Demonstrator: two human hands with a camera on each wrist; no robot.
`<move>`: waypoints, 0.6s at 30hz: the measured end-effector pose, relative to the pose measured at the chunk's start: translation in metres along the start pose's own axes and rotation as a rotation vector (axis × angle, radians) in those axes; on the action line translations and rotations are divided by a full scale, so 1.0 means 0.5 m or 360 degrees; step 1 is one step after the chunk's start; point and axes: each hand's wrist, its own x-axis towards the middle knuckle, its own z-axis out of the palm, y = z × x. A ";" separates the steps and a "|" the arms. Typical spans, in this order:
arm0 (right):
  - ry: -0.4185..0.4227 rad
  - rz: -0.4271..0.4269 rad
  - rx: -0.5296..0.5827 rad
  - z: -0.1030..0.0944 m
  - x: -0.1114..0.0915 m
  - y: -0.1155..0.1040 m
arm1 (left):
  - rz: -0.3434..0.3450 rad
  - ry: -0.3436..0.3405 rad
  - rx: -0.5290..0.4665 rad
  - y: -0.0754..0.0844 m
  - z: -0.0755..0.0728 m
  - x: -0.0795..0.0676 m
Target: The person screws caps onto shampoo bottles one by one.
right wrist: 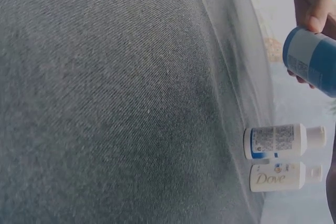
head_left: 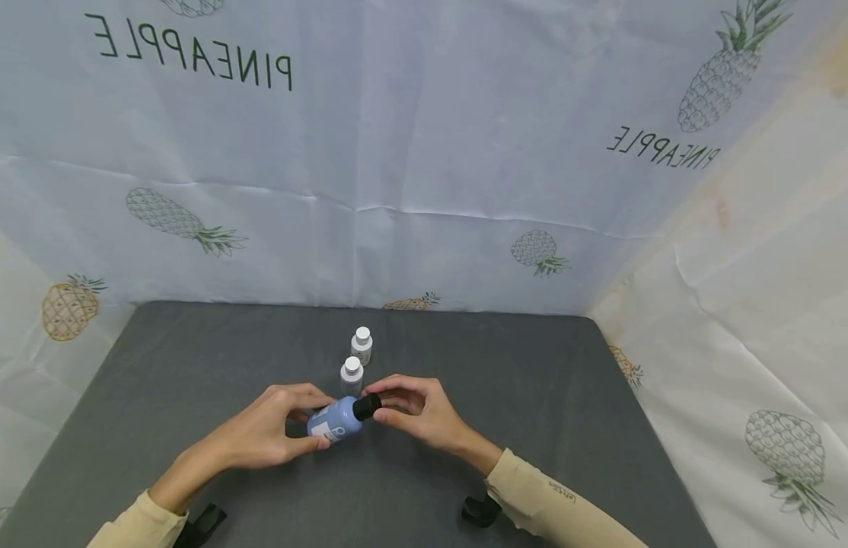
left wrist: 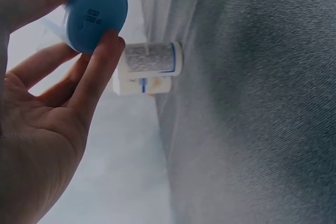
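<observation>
A blue bottle (head_left: 335, 420) with a white label and a black cap (head_left: 366, 406) is held tilted above the table, its cap pointing up to the right. My left hand (head_left: 266, 426) grips its body between thumb and fingers; the left wrist view shows the round blue base (left wrist: 98, 18) facing the camera. At the cap, my right hand (head_left: 424, 413) pinches with thumb and fingertips. Just behind the blue bottle, a white bottle (head_left: 352, 377) stands upright, and a second white bottle (head_left: 361, 347) is farther back. One reads "Dove" in the right wrist view.
A dark grey cloth-covered table (head_left: 533, 426) lies under the hands. Pale curtains (head_left: 431, 152) printed with pineapples hang behind it and at the sides. Black straps (head_left: 480, 511) show near both wrists.
</observation>
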 end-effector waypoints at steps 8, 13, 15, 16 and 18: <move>0.0059 0.0060 -0.0027 -0.018 -0.010 -0.002 | 0.0013 -0.0005 -0.0035 -0.025 0.019 0.014; 0.0097 0.0045 -0.0050 -0.030 -0.017 0.000 | 0.0038 0.0008 0.0026 -0.045 0.036 0.028; 0.0117 0.0032 -0.0069 -0.035 -0.020 0.001 | 0.0039 0.0001 0.0061 -0.052 0.044 0.034; 0.0125 0.0027 -0.0076 -0.037 -0.022 0.001 | 0.0043 -0.0003 0.0076 -0.055 0.047 0.037; 0.0139 0.0019 -0.0081 -0.041 -0.025 0.001 | 0.0055 -0.0009 0.0086 -0.060 0.053 0.043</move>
